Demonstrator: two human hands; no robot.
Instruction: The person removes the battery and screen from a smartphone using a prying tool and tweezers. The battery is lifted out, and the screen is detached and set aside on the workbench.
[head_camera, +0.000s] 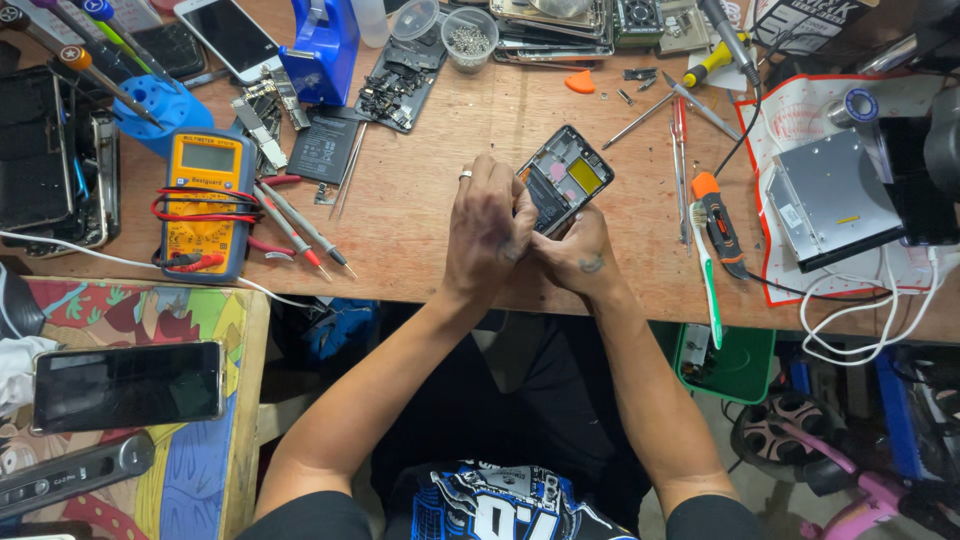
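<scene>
I see my left hand (487, 228) curled over the lower end of an opened phone (563, 178), fingers closed on it. My right hand (578, 256) grips the same phone from below. The phone lies tilted at the middle of the wooden bench (420, 200). Tweezers (668, 100) lie beyond, a yellow multimeter (207, 200) far left.

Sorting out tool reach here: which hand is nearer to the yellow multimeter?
Left. The left hand is on the opened phone, on the side facing the multimeter; the right hand sits farther off, beyond it.
</scene>
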